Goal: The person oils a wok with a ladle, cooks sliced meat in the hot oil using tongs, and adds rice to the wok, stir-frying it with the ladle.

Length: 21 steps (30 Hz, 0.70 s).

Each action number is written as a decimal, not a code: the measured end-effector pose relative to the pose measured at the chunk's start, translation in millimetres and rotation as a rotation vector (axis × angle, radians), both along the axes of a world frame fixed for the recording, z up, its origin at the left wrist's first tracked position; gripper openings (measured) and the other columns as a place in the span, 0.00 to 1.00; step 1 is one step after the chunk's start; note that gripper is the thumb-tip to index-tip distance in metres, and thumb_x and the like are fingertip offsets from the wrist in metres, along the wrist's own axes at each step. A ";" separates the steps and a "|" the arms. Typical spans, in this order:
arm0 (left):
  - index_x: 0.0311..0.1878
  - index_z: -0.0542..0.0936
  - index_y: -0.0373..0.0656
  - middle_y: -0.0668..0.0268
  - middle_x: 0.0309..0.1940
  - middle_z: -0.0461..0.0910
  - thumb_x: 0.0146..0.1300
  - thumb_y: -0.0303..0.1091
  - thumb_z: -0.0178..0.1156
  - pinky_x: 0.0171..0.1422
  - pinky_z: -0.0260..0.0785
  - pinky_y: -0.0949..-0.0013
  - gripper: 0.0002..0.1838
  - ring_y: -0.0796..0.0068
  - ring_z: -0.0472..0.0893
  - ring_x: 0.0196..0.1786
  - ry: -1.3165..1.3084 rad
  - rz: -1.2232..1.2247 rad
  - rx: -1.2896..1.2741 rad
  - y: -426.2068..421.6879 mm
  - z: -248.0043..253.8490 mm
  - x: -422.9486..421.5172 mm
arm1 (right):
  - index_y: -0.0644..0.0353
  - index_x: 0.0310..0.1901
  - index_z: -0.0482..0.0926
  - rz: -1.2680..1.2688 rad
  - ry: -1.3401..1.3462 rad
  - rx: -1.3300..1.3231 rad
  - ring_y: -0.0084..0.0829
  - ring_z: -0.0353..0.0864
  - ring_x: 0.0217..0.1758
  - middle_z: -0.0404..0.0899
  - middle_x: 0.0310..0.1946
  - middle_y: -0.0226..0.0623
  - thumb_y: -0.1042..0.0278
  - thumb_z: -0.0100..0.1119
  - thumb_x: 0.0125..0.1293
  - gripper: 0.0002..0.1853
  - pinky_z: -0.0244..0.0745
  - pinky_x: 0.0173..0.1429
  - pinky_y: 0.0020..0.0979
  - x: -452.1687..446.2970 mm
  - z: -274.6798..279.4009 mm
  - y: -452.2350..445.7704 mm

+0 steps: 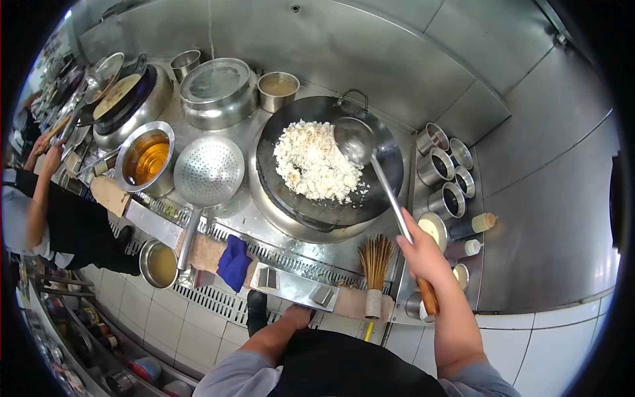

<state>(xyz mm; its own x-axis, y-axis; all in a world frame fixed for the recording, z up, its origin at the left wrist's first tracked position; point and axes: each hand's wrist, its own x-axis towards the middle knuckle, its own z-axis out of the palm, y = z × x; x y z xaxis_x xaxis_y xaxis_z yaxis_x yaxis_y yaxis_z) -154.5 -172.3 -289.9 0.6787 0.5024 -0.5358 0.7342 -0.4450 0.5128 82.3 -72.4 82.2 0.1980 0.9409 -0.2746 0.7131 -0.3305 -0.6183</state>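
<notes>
My right hand (423,250) is closed around the handle of a long steel ladle (356,140) with a wooden grip end. The ladle's bowl rests against white fried rice (314,162) in a large black wok (383,178) on the burner. The rice lies in a loose heap, with stray grains beside it. My left hand (301,316) is low at the counter's front edge, close to a metal plate; its fingers are mostly hidden. Between the wok and my right forearm a bamboo wok brush (375,264) lies across the front edge.
To the left are a perforated skimmer (210,171), a pot of amber oil (149,162), a lidded pot (217,89) and a blue cloth (233,263). Steel seasoning cups (433,165) and squeeze bottles (473,226) line the right. Another person (59,212) works at the far left.
</notes>
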 end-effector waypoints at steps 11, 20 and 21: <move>0.53 0.75 0.38 0.51 0.50 0.77 0.62 0.40 0.48 0.57 0.68 0.58 0.21 0.54 0.77 0.53 -0.265 0.487 0.065 8.3 -40.4 -23.4 | 0.48 0.71 0.53 -0.132 0.062 -0.031 0.24 0.65 0.10 0.68 0.16 0.30 0.68 0.49 0.66 0.32 0.65 0.16 0.28 7.2 2.0 -0.1; 0.51 0.76 0.37 0.52 0.47 0.78 0.62 0.40 0.50 0.54 0.71 0.60 0.19 0.58 0.79 0.49 -0.288 0.733 -0.329 25.1 -42.6 -18.9 | 0.48 0.71 0.51 -0.019 0.083 -0.078 0.22 0.62 0.09 0.64 0.15 0.27 0.72 0.47 0.66 0.33 0.62 0.14 0.26 -10.3 -27.6 24.8; 0.51 0.76 0.37 0.52 0.46 0.79 0.62 0.40 0.50 0.54 0.71 0.61 0.19 0.59 0.79 0.49 -0.284 0.759 -0.383 18.8 -41.5 -19.7 | 0.48 0.71 0.51 -0.134 0.364 -0.207 0.22 0.62 0.09 0.64 0.15 0.27 0.72 0.47 0.66 0.32 0.62 0.14 0.26 -15.7 -18.4 22.2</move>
